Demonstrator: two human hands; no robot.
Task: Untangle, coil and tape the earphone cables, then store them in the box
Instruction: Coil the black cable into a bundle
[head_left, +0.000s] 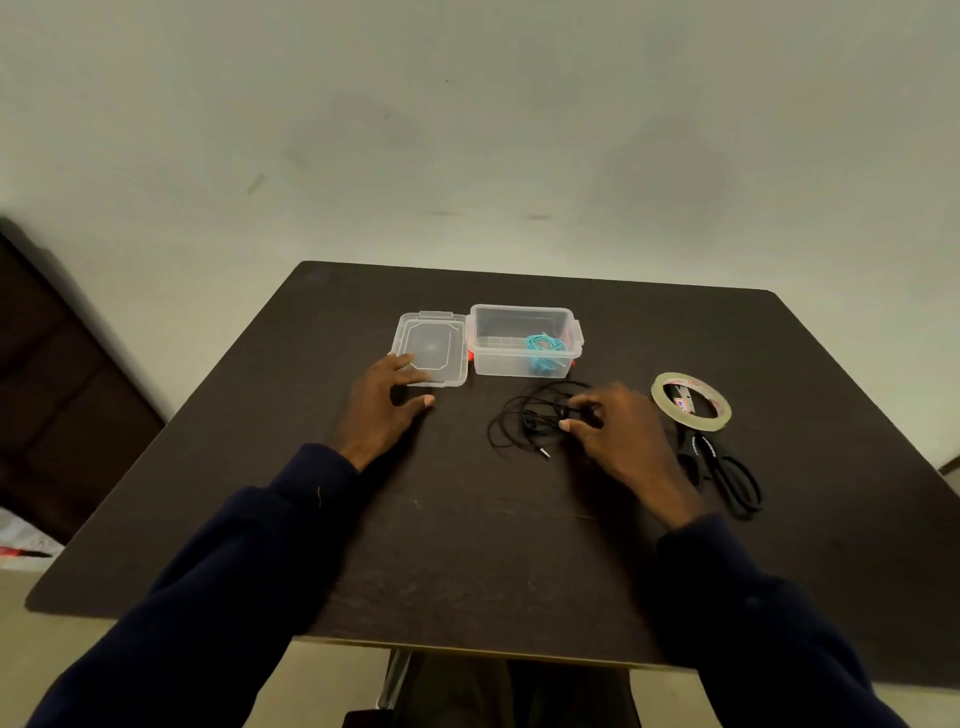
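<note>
Head view, looking down on a dark table (467, 561). Left hand (384, 402) lies flat with fingers spread, fingertips touching the near corner of a clear lid (431, 345). Just beside the lid stands an open clear box (498, 358) holding a coiled teal cable (543, 345). Right hand (618, 436) is on a tangled black cable (519, 421) in front of the box; blur hides whether its fingers pinch it. Farther right, a tape roll (658, 389) overlaps scissors (704, 447), partly hidden by the wrist.

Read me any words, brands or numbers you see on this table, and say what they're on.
Nothing is legible.
Tape roll: red print on the core, too blurred.
Scissors: white print on a handle, too small.
Label inside the roll's hole: red and blue, unreadable.
</note>
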